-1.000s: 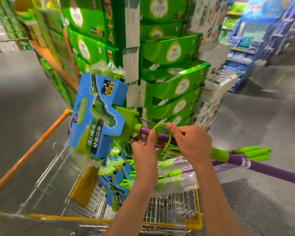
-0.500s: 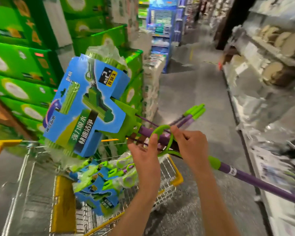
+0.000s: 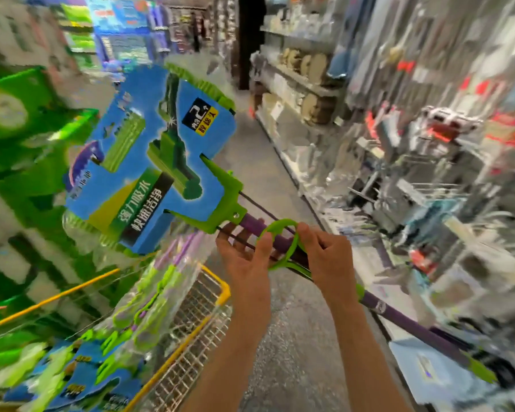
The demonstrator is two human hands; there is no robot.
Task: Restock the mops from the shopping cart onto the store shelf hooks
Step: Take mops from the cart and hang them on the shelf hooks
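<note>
Swinging right since a second ago, the view has left the green carton stacks [image 3: 15, 114] at the left edge and now looks down the aisle, with the store shelf [image 3: 414, 162] filling the right side. The sponge mop [image 3: 161, 162] has kept its place in both hands, head up and tilted to the left, while the shopping cart [image 3: 217, 288] has slid to the near left.

On the mop's blue card sleeve the writing reads 强力吸水 and 快速洁净, and a black and yellow patch near the top carries a large 2; the smaller characters there are too blurred to read. The purple handle [image 3: 405, 322] runs down to the near right and ends in a green tip close to the shelf's lower edge.

The left hand [image 3: 247, 263] supports the handle from beneath, its fingers curled round it and its thumb laid against the green pull ring [image 3: 280, 233]. The right hand [image 3: 324, 257] pinches the ring's far side between thumb and fingers.

More packaged mops [image 3: 107, 346] lie in the cart, wrapped in clear plastic. Between the cart's yellow rim and the shelf base the grey floor [image 3: 295, 337] lies open, running far up the aisle. Hooks on the shelf are blurred beyond telling.
</note>
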